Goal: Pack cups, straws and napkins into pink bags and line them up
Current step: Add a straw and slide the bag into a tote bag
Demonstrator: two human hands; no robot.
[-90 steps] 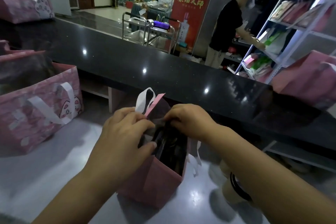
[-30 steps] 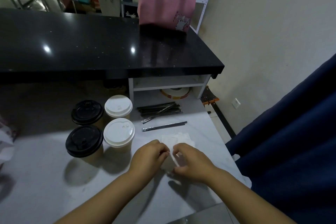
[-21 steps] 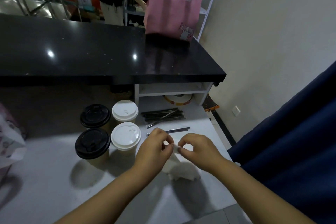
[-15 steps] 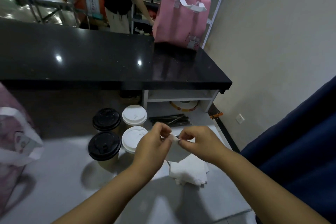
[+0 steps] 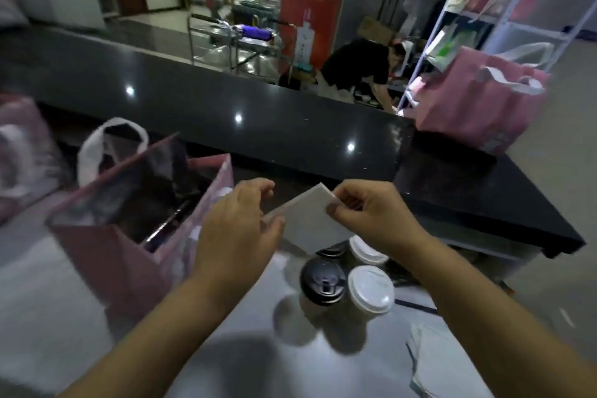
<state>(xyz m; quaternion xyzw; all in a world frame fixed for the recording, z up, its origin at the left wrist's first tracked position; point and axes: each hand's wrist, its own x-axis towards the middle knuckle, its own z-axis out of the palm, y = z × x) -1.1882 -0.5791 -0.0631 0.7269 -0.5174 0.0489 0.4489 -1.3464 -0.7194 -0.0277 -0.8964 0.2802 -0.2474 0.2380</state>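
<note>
Both hands hold one folded white napkin (image 5: pixel 310 220) in the air above the cups. My right hand (image 5: pixel 368 216) pinches its upper right corner; my left hand (image 5: pixel 239 226) pinches its lower left edge. To the left stands an open pink bag (image 5: pixel 135 271) with white handles and dark straws inside; my left hand is just right of its rim. Below the napkin stand several lidded cups: a black-lidded cup (image 5: pixel 321 281) and a white-lidded cup (image 5: pixel 371 289) in front, others partly hidden behind. A napkin stack (image 5: pixel 436 362) lies at the lower right.
A black counter (image 5: pixel 226 97) runs across behind the white worktop (image 5: pixel 48 300). A second pink bag (image 5: pixel 478 107) stands on it at the right; another pink bag (image 5: pixel 22 152) is at the far left. A person bends by a white shelf rack (image 5: pixel 504 10) beyond.
The view swung left from the cups and straws toward the open bag. Both hands lifted a napkin off the stack and carried it left, above the cups.
</note>
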